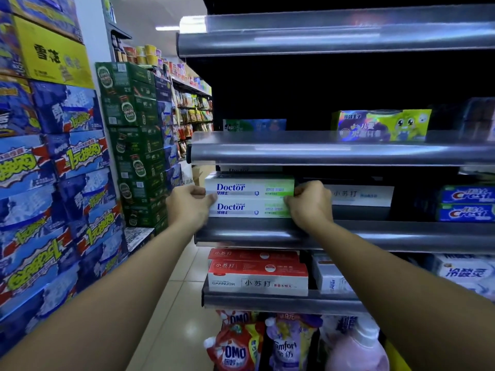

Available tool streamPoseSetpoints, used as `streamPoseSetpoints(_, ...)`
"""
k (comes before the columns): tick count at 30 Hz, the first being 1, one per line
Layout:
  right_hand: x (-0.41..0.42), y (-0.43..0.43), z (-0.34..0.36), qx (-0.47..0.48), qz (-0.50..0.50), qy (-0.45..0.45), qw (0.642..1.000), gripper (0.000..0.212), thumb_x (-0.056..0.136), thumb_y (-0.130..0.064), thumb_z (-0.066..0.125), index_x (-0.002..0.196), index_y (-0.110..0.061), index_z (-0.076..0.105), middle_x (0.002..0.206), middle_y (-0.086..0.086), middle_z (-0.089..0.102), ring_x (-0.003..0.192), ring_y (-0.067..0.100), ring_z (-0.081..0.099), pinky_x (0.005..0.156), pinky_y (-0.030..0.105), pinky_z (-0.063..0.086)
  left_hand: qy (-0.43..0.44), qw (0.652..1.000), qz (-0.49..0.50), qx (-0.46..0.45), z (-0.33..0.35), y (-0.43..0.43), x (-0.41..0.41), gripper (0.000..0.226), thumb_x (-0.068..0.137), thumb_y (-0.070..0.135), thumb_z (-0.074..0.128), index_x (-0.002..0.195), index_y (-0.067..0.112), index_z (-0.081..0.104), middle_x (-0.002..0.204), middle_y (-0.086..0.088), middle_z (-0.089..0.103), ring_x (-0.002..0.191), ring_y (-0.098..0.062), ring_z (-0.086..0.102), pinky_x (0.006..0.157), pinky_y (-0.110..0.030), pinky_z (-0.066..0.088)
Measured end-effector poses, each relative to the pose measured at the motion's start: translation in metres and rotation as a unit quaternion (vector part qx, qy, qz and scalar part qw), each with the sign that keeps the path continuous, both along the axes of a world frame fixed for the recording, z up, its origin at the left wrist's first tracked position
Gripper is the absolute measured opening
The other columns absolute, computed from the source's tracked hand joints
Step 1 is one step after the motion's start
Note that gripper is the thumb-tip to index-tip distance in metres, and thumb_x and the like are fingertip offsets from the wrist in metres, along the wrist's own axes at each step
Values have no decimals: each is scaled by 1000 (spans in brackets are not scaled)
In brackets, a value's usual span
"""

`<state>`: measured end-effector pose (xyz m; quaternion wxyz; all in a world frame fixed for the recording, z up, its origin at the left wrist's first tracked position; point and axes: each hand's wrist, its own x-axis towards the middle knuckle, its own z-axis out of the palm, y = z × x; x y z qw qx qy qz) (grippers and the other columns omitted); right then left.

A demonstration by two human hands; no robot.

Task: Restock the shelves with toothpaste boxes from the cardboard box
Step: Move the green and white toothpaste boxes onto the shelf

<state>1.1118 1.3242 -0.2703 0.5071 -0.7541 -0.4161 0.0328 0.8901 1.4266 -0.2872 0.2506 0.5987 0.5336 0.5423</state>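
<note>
Two white and green Doctor toothpaste boxes [250, 198] lie stacked one on the other at the left end of the middle shelf [267, 234]. My left hand [188, 206] grips their left ends and my right hand [310, 200] grips their right ends, fingers curled round both boxes. More boxes sit behind the stack, mostly hidden. The cardboard box is out of view.
Red and white toothpaste boxes [257, 274] fill the shelf below. Blue Crest boxes [466, 203] stand at the right of the middle shelf, and a children's pack [383, 125] above. Detergent pouches [237, 344] sit at the bottom. Stacked beer cartons [53, 170] line the aisle's left side.
</note>
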Motion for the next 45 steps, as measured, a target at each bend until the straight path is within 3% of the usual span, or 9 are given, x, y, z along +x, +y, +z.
streamPoseSetpoints(4, -6, -14, 6, 10, 3, 1, 1000, 11, 84, -18, 74, 86, -8, 69, 78, 5, 60, 77, 27, 61, 63, 29, 45, -6, 1000, -10, -13, -1, -8, 5, 35, 84, 24, 85, 116, 15, 73, 105, 2, 74, 100, -20, 69, 97, -35, 55)
streamPoseSetpoints(12, 7, -127, -46, 102, 60, 78, 990, 16, 80, -22, 81, 93, -20, 72, 79, -6, 71, 76, 12, 70, 75, 32, 59, 81, 930, -15, 359, -77, -90, -13, 36, 86, 13, 65, 108, 41, 58, 94, 24, 57, 91, -17, 59, 81, -25, 46)
streamPoseSetpoints(17, 19, -191, -107, 27, 60, 171, 983, 8, 85, -5, 78, 87, -9, 72, 78, 14, 72, 67, 23, 66, 61, 29, 51, 46, 985, -153, 66, -195, -165, 34, 15, 77, 34, 66, 91, 38, 60, 72, 16, 62, 65, -2, 58, 67, -28, 51)
streamPoseSetpoints(22, 40, -230, -169, -47, 42, 224, 973, 13, 87, 2, 74, 83, -9, 69, 74, 13, 67, 56, 17, 62, 50, 19, 46, 272, 888, -284, -238, -301, -223, 85, 48, 70, 73, 63, 98, 35, 54, 82, 10, 68, 76, -17, 67, 61, -32, 50)
streamPoseSetpoints(30, 53, -250, -223, -135, 34, 187, 972, 9, 85, -11, 80, 86, -14, 71, 76, 10, 72, 68, 26, 68, 65, 36, 53, 240, 855, -345, -303, -351, -264, 116, 58, 82, 35, 82, 133, 20, 59, 124, 0, 70, 111, -18, 67, 93, -38, 56)
streamPoseSetpoints(34, 45, -252, -228, -202, 93, 109, 969, 12, 84, -11, 78, 86, -20, 71, 77, 4, 73, 71, 19, 66, 72, 35, 55, 182, 887, -291, -310, -341, -263, 122, 60, 75, 25, 86, 117, 18, 44, 103, 7, 62, 84, -5, 61, 62, -11, 47)
streamPoseSetpoints(37, 36, -261, -222, -242, 190, 54, 950, 9, 82, -30, 78, 89, -30, 73, 86, -8, 72, 71, 5, 63, 64, 26, 49, 116, 900, -234, -349, -315, -253, 123, 67, 63, 47, 84, 111, 26, 43, 102, 7, 62, 85, -14, 63, 66, -29, 51)
streamPoseSetpoints(41, 22, -274, -213, -304, 267, -30, 914, 75, 60, -74, 74, 126, -43, 57, 115, -21, 60, 97, -4, 56, 78, 20, 48, 20, 904, -214, -369, -281, -235, 133, 83, 52, 54, 72, 122, 15, 53, 94, -8, 61, 77, -13, 58, 63, -32, 47)
streamPoseSetpoints(45, 17, -273, -208, -256, 225, -164, 926, 57, 75, -40, 80, 125, -28, 54, 112, -6, 61, 99, 19, 59, 78, 39, 51, -26, 898, -238, -370, -267, -233, 148, 66, 69, 47, 71, 119, 8, 58, 79, 0, 64, 60, -15, 61, 45, -25, 42)
